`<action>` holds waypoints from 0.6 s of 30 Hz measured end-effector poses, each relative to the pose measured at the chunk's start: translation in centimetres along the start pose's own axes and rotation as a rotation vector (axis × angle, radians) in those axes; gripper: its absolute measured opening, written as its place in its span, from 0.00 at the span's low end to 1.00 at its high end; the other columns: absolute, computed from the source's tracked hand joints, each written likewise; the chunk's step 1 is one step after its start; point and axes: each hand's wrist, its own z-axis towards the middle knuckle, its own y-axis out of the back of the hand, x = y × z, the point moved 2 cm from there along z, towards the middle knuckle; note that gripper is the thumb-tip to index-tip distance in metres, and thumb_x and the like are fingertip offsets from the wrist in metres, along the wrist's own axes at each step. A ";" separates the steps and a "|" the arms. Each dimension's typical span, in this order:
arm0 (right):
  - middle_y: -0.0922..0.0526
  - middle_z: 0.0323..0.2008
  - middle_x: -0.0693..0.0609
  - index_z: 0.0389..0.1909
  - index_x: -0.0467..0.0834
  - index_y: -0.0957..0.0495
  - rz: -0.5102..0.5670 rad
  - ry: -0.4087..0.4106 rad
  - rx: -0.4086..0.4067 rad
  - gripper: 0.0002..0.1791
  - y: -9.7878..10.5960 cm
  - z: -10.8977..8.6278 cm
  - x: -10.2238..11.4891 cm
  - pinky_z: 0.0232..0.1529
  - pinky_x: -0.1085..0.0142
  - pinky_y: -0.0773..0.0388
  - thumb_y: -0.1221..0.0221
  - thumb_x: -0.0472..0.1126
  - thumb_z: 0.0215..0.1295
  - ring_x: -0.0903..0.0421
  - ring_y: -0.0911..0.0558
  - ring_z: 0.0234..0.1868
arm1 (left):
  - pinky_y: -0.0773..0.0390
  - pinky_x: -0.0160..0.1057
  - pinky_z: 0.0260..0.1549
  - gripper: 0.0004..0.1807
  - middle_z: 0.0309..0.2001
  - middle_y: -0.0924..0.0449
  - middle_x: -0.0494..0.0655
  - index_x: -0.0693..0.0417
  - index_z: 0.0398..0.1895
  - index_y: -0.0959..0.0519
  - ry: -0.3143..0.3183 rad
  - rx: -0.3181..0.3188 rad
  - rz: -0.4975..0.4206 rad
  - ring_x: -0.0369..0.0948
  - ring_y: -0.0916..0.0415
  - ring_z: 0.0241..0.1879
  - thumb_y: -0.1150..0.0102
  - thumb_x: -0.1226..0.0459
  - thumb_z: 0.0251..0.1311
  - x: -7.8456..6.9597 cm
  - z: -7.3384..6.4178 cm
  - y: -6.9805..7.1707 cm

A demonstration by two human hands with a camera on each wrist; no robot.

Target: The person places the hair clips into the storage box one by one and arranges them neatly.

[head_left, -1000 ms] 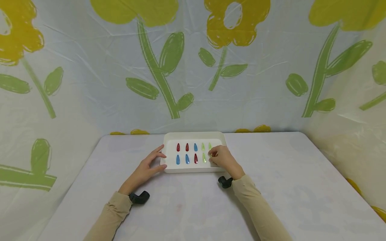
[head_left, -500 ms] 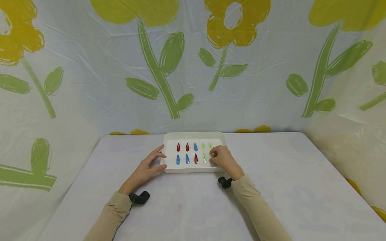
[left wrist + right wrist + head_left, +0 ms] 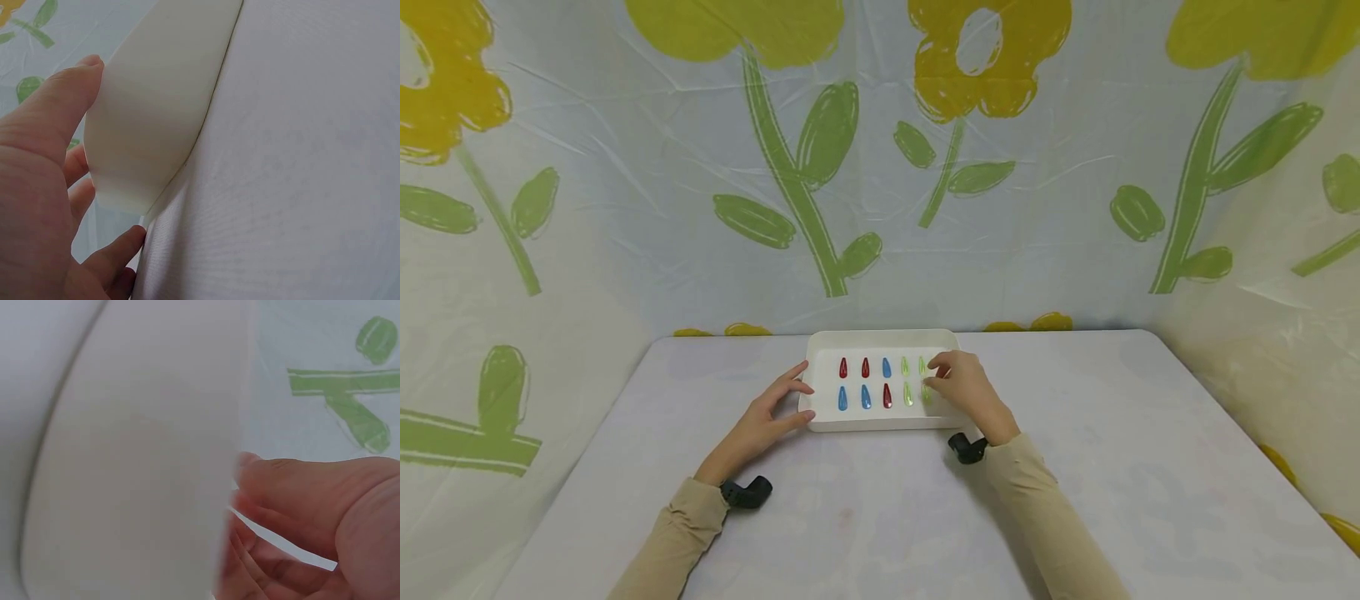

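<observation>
A white tray [image 3: 880,423] holds two rows of snap hair clips. In the back row are two red clips [image 3: 843,367], a blue clip [image 3: 887,367] and light green clips [image 3: 905,366]. The front row has two blue clips [image 3: 842,398], a red clip [image 3: 887,396] and two more green ones. My left hand [image 3: 765,418] rests spread against the tray's left end, its thumb at the rim in the left wrist view. Over the tray's right end is my right hand [image 3: 964,385], thumb and forefinger parted, just beside the last front green clip [image 3: 927,393], which it partly covers.
The tray stands near the back of a table with a pale cloth [image 3: 865,517]. A flower-printed sheet [image 3: 1037,242] hangs behind the table and at both sides. Black wrist cameras [image 3: 747,492] are strapped to both wrists.
My right hand has moved up and right, off the last front green clip, its fingertips parting from it. That clip now shows more in the front row. The left hand keeps its place.
</observation>
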 end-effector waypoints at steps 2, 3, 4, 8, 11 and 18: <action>0.19 0.30 0.45 0.45 0.32 0.17 0.012 0.028 -0.026 0.14 0.7 -0.1 0.2 0.29 0.63 0.22 0.33 0.35 0.62 0.50 0.21 0.32 | 0.54 0.58 0.72 0.20 0.77 0.48 0.34 0.47 0.56 0.24 0.001 0.000 0.003 0.41 0.58 0.77 0.33 0.54 0.63 0.0 0.0 0.0; 0.18 0.30 0.44 0.45 0.32 0.18 0.019 0.042 -0.039 0.13 1.0 -0.2 0.4 0.28 0.62 0.22 0.33 0.35 0.62 0.50 0.20 0.31 | 0.54 0.58 0.72 0.20 0.77 0.48 0.34 0.47 0.56 0.24 0.001 -0.001 0.005 0.41 0.58 0.77 0.33 0.54 0.63 0.0 0.0 0.0; 0.18 0.30 0.44 0.45 0.32 0.17 0.022 0.052 -0.054 0.13 1.3 -0.2 0.6 0.29 0.62 0.21 0.34 0.35 0.62 0.49 0.20 0.31 | 0.54 0.58 0.72 0.20 0.77 0.48 0.33 0.47 0.56 0.24 0.003 -0.001 0.007 0.41 0.58 0.77 0.33 0.54 0.63 0.0 0.0 0.0; 0.17 0.32 0.43 0.44 0.33 0.17 0.040 0.085 -0.115 0.12 2.6 -0.6 1.4 0.32 0.58 0.20 0.35 0.36 0.64 0.48 0.18 0.32 | 0.54 0.59 0.72 0.21 0.77 0.48 0.32 0.46 0.56 0.24 0.014 -0.003 0.012 0.41 0.58 0.77 0.33 0.53 0.63 0.0 0.0 0.0; 0.16 0.33 0.43 0.43 0.34 0.16 0.064 0.108 -0.167 0.11 3.4 -1.0 2.1 0.32 0.57 0.19 0.35 0.37 0.64 0.47 0.18 0.32 | 0.54 0.59 0.72 0.22 0.77 0.48 0.32 0.46 0.56 0.24 0.021 0.000 0.018 0.42 0.58 0.77 0.34 0.51 0.63 0.0 0.0 0.0; 0.15 0.37 0.41 0.43 0.33 0.16 0.116 0.260 -0.334 0.08 5.1 -1.8 3.6 0.38 0.54 0.16 0.36 0.32 0.64 0.46 0.16 0.36 | 0.52 0.60 0.71 0.24 0.77 0.49 0.35 0.49 0.63 0.27 0.012 -0.003 0.031 0.45 0.58 0.77 0.36 0.54 0.66 -0.6 -0.1 0.9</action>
